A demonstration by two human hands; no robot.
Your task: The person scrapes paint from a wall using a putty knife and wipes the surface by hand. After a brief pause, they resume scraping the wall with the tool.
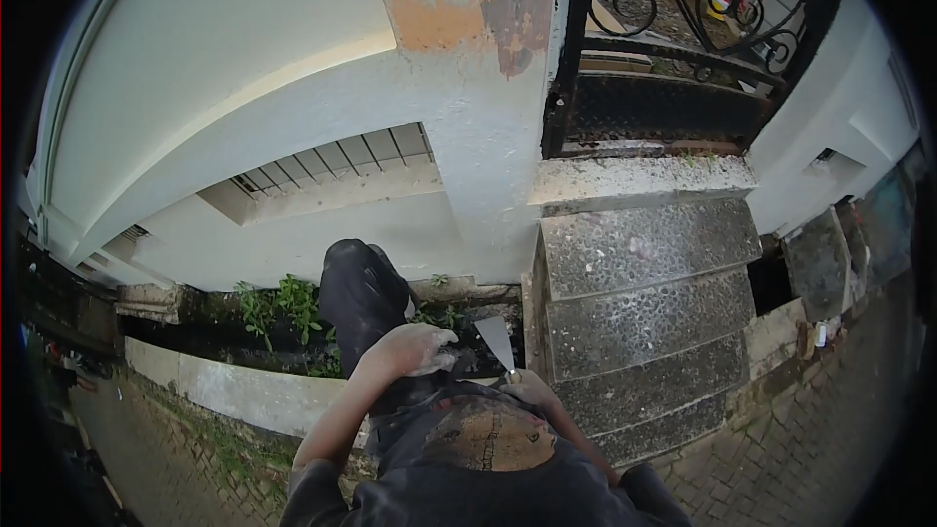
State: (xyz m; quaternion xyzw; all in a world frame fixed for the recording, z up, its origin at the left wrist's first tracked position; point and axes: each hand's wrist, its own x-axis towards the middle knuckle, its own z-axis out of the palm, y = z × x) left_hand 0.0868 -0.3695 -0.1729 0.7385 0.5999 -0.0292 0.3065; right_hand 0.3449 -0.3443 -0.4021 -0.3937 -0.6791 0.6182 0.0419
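Note:
My right hand is closed around the handle of a putty knife, whose wide metal blade points up and away from me. Pale dust coats my left hand, which is held in front of my body near my raised left knee. Its fingers are curled in around something dark that I cannot make out. Just beyond both hands runs a drainage ditch, and past it rises a white wall.
Stone-textured steps climb on the right to a black iron gate. Peeling orange paint covers the pillar. Green plants grow in the ditch on the left, behind a concrete curb. Brick paving lies at lower right.

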